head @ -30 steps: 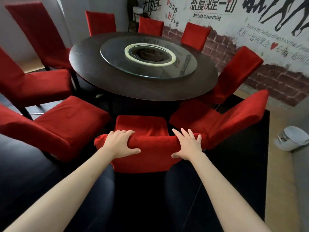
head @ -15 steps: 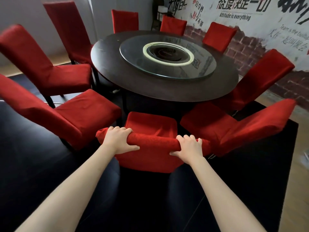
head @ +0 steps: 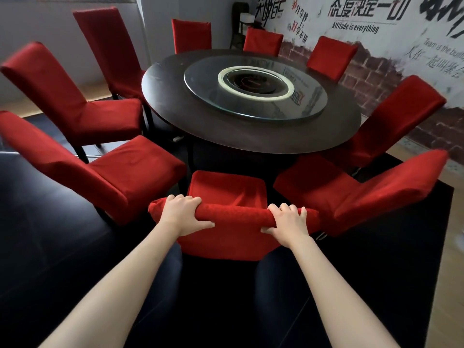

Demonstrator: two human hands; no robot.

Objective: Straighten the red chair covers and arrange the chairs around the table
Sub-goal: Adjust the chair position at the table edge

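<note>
Directly in front of me stands a chair in a red cover, its seat tucked toward the round dark table. My left hand grips the left end of its backrest top, fingers curled over the front and thumb behind. My right hand grips the right end the same way. The seat fabric shows a few creases. Red-covered chairs ring the table: one close on the left, one close on the right, and several farther round.
A glass turntable sits in the table's middle. A painted brick wall with lettering runs along the right behind the chairs. Black floor tiles lie under me; a wooden strip shows at the right edge.
My right hand went from lying flat on the backrest to gripping its top edge. The view has shifted so the table now sits farther right and nearer.
</note>
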